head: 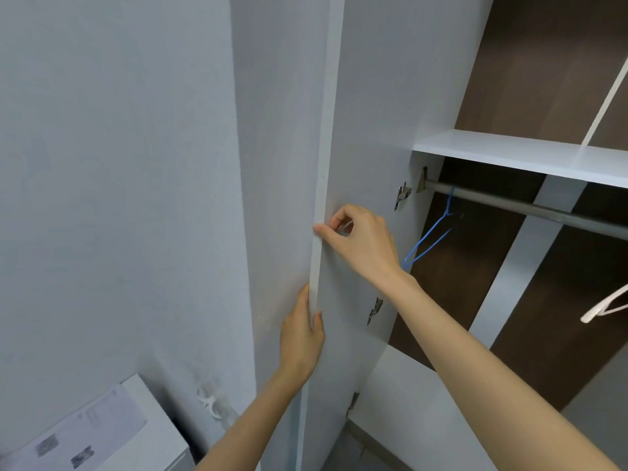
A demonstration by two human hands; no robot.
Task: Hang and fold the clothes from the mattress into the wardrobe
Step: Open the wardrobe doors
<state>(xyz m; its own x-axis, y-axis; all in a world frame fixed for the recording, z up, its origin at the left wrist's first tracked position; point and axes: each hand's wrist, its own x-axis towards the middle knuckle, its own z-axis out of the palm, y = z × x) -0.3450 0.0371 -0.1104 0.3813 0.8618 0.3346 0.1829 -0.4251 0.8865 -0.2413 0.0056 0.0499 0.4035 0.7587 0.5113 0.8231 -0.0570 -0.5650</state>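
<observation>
The white wardrobe door point(367, 137) stands swung wide, its thin edge facing me. My left hand point(302, 338) grips that edge low down, fingers behind it and thumb in front. My right hand point(360, 239) pinches the same edge higher up with thumb and fingertips. Inside the wardrobe a metal rail point(530, 207) runs under a white shelf point(509, 151). A blue wire hanger point(430, 237) hangs on the rail near its left end. Part of a white hanger point(605, 305) shows at the right edge. No clothes or mattress are in view.
A grey wall point(119, 164) fills the left side, close behind the door. A white plastic hook point(210, 401) sticks to the wall low down. A white box with printed paper on top point(102, 430) sits at bottom left. Metal hinges point(402, 194) line the door's inner side.
</observation>
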